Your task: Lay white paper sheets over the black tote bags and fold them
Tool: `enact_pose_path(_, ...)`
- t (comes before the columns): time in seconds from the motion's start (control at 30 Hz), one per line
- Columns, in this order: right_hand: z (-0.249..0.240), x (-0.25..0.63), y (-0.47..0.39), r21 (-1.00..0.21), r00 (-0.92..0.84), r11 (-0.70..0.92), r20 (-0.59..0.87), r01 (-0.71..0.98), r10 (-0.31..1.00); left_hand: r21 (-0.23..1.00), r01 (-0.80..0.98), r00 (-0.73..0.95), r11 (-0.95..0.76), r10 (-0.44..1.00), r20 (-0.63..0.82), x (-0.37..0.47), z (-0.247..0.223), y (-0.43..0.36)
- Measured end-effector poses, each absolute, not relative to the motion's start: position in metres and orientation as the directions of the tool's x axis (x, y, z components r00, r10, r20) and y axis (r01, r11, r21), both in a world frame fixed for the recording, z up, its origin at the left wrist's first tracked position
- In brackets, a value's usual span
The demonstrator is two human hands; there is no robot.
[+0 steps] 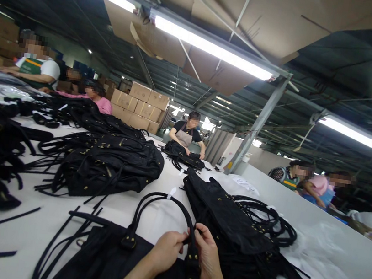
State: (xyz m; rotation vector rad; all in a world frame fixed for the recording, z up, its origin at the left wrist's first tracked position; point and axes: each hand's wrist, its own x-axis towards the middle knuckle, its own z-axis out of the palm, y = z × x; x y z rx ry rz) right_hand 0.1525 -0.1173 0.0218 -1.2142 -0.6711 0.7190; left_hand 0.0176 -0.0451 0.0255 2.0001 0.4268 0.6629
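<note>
While the bag (pixel 110 258) lies on the table (pixel 148 212), your left hand (pixel 166 250) and right hand (pixel 207 257) both pinch its handle (pixel 164 198), fingers closed tight.

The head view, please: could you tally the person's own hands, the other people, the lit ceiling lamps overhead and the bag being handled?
Own hands: 2, left hand and right hand, both on the bag handle
Bag in hand: 1, black bag
Other people in view: 6, possibly more
Lit ceiling lamps overhead: 3
Total: 12
</note>
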Motion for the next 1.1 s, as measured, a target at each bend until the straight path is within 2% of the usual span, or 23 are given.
enact_pose_path(0.1,0.025,0.149,-0.118,-0.935,0.628,0.260,0.052,-0.243,0.776,0.847,0.077,0.795,-0.526,0.545,0.267,0.018,0.025,-0.046)
enact_pose_path(0.2,0.027,0.146,-0.118,-0.934,0.620,0.235,0.019,-0.269,0.784,0.812,0.125,0.810,-0.570,0.532,0.248,0.019,0.026,-0.048)
enact_pose_path(0.3,0.026,0.149,-0.117,-0.975,0.651,0.198,0.086,-0.101,0.754,0.760,0.186,0.819,-0.623,0.525,0.230,0.019,0.028,-0.050)
enact_pose_path(0.37,0.025,0.156,-0.118,-0.984,0.710,0.157,0.172,0.087,0.683,0.711,0.252,0.811,-0.656,0.545,0.215,0.016,0.032,-0.049)
enact_pose_path(0.43,0.024,0.164,-0.120,-0.948,0.735,0.032,0.267,0.318,0.623,0.649,0.368,0.767,-0.666,0.612,0.193,0.011,0.036,-0.045)
enact_pose_path(0.5,0.025,0.167,-0.125,-0.816,0.703,-0.182,0.333,0.549,0.629,0.579,0.516,0.681,-0.631,0.712,0.168,0.002,0.040,-0.039)
enact_pose_path(0.57,0.027,0.165,-0.130,-0.581,0.668,-0.422,0.308,0.696,0.677,0.517,0.645,0.583,-0.563,0.800,0.143,-0.007,0.042,-0.033)
enact_pose_path(0.63,0.029,0.157,-0.133,-0.319,0.664,-0.587,0.259,0.744,0.701,0.480,0.718,0.519,-0.505,0.847,0.115,-0.013,0.041,-0.030)
enact_pose_path(0.7,0.034,0.146,-0.133,-0.126,0.660,-0.652,0.246,0.748,0.710,0.474,0.747,0.491,-0.466,0.868,0.080,-0.016,0.039,-0.029)
enact_pose_path(0.8,0.047,0.130,-0.130,-0.003,0.623,-0.652,0.302,0.758,0.722,0.515,0.753,0.469,-0.409,0.883,0.017,-0.015,0.036,-0.029)
enact_pose_path(0.87,0.057,0.120,-0.127,-0.010,0.576,-0.618,0.374,0.786,0.727,0.566,0.741,0.454,-0.361,0.890,-0.027,-0.015,0.034,-0.027)
enact_pose_path(0.93,0.063,0.113,-0.124,-0.114,0.514,-0.516,0.407,0.849,0.755,0.633,0.713,0.439,-0.302,0.896,-0.067,-0.015,0.033,-0.021)
enact_pose_path(1.03,0.056,0.109,-0.118,-0.395,0.478,-0.349,0.298,0.850,0.826,0.735,0.652,0.401,-0.185,0.907,-0.128,-0.014,0.032,-0.009)
enact_pose_path(1.1,0.042,0.113,-0.114,-0.519,0.507,-0.352,0.191,0.779,0.840,0.801,0.589,0.390,-0.105,0.906,-0.168,-0.012,0.031,-0.001)
